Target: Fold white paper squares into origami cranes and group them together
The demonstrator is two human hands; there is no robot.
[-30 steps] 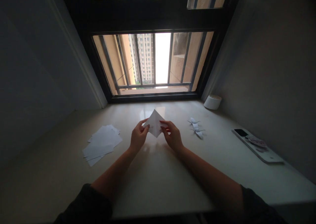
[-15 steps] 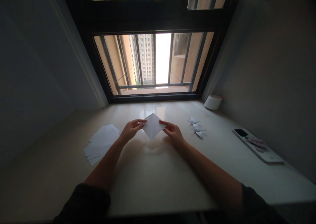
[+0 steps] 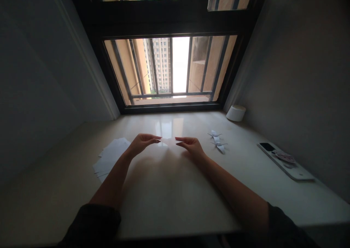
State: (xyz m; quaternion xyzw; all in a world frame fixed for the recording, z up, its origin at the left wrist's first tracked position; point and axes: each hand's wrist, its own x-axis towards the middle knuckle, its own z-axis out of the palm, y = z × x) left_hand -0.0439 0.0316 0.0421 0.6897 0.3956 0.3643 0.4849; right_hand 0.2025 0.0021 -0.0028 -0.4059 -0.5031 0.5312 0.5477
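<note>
Between my hands, over the pale sill, is a piece of white paper (image 3: 167,141), seen almost edge-on so that little of its face shows. My left hand (image 3: 143,142) pinches its left end between thumb and fingers. At the opposite end, my right hand (image 3: 190,145) grips it in the same way. To the left lies a fanned pile of white paper sheets (image 3: 112,155), partly behind my left forearm. Small folded paper cranes (image 3: 217,141) rest to the right of my right hand.
A phone (image 3: 286,162) with a ring-like grip on its back lies at the far right. In the back right corner stands a white round object (image 3: 236,113). A dark-framed window (image 3: 171,109) with bars outside rises behind the sill (image 3: 169,197).
The paper has turned from a diamond facing me to nearly edge-on. My left hand has rotated slightly, and both hands stay at the paper's ends.
</note>
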